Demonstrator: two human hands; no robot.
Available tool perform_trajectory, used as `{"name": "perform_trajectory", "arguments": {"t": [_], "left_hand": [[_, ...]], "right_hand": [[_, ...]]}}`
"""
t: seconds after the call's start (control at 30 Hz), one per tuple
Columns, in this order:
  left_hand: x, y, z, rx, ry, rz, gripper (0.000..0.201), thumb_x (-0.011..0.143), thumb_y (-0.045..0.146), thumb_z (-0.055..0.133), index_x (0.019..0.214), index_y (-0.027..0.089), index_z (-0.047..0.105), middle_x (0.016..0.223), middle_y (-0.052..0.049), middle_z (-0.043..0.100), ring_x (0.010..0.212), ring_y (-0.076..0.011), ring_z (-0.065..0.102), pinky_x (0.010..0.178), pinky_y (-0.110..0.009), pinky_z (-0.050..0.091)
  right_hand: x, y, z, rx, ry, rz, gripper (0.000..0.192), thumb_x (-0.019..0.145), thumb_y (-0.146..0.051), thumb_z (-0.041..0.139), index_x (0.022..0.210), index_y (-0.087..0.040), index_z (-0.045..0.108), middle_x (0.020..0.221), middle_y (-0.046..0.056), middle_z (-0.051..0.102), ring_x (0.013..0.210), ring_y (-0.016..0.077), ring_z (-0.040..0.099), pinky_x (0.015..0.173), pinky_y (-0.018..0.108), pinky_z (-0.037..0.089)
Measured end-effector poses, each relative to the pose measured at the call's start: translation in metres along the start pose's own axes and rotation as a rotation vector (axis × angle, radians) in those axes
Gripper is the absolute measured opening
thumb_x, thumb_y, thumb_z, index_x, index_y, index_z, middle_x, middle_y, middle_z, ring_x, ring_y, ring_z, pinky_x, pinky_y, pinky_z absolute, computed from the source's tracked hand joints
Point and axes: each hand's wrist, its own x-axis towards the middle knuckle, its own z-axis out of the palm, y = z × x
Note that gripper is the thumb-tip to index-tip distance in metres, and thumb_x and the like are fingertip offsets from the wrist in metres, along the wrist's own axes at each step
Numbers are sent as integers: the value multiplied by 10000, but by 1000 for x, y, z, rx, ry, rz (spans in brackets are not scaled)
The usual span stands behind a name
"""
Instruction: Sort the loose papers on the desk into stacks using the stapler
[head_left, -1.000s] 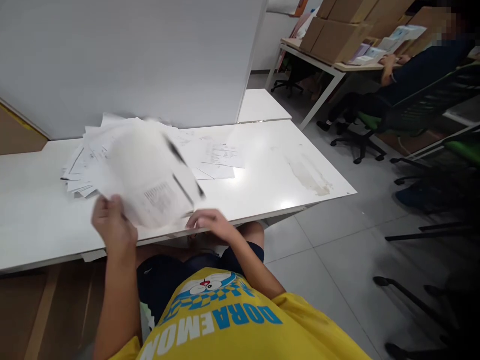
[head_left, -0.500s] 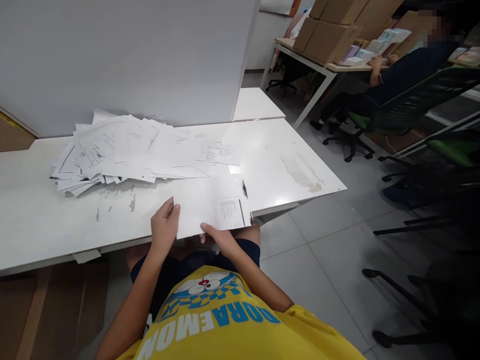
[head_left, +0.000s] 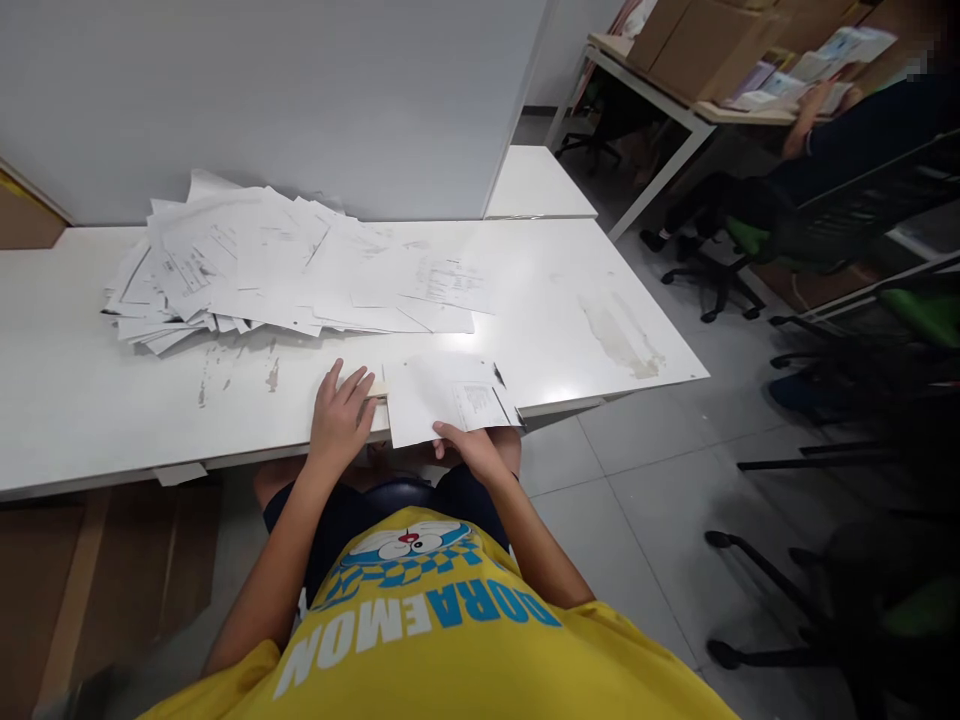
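A sheet of white paper (head_left: 427,395) with a printed block and dark marks along its right edge is held at the table's front edge. My right hand (head_left: 472,448) grips its lower edge, thumb on top and the other fingers underneath. My left hand (head_left: 341,412) is off the sheet, over the table edge to its left, with fingers stretched and slightly apart. By those fingertips a small pale beige piece (head_left: 378,390) shows next to the paper's left edge; its kind is unclear. Behind both hands lies a spread pile of printed papers (head_left: 262,265).
The white table (head_left: 67,400) has grey smears and meets a grey partition (head_left: 262,100). A cardboard box (head_left: 26,215) stands at the left. At right, a seated person (head_left: 847,150) works at a desk with cardboard boxes (head_left: 701,50); office chairs (head_left: 727,265) stand on the tiled floor.
My left hand has let go of the sheet's left side and its fingers have spread. The sheet, still in my right hand, has shifted right. The beige piece now shows. The camera view has shifted.
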Motion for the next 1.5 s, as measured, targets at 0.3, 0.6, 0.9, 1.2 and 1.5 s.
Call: {"name": "perform_trajectory", "arguments": {"t": [0.3, 0.6, 0.9, 1.2, 1.5], "left_hand": [[-4, -3, 8, 9, 34, -19, 423, 974, 318, 449, 1354, 229, 611, 1387, -87, 631, 1492, -310, 351, 1217, -565, 277], [-4, -1, 9, 85, 34, 8, 394, 956, 287, 475, 1320, 250, 622, 1348, -67, 661, 1347, -278, 545, 1147, -478, 354], [-8, -7, 17, 215, 177, 136, 482, 929, 247, 533, 1410, 234, 540, 1319, -74, 679, 1319, -285, 565, 1163, -456, 313], [-16, -3, 19, 312, 217, 137, 547, 931, 285, 540, 1460, 160, 487, 1364, -119, 644, 1317, -296, 561, 1157, -442, 304], [-15, -9, 2, 63, 180, -112, 425, 973, 326, 432, 1313, 159, 624, 1319, -110, 674, 1259, -248, 602, 1143, -420, 375]], "right_hand": [[2, 10, 12, -6, -61, 41, 319, 688, -472, 785, 707, -185, 648, 597, 9, 630, 502, 141, 570, 624, 310, 519], [2, 37, 22, 49, 45, -46, 393, 668, -561, 794, 697, -202, 636, 578, 14, 627, 490, 163, 573, 553, 326, 508], [12, 29, 28, 44, 118, -58, 482, 638, -619, 779, 781, -188, 618, 489, -21, 572, 424, 156, 530, 461, 299, 459], [36, -34, 12, -123, 374, -344, 434, 753, -578, 698, 543, -214, 585, 501, 24, 603, 564, 185, 615, 720, 332, 559], [131, -63, 27, -139, 133, -166, 392, 748, -521, 786, 758, -147, 671, 752, 88, 743, 705, 200, 704, 774, 343, 588]]}}
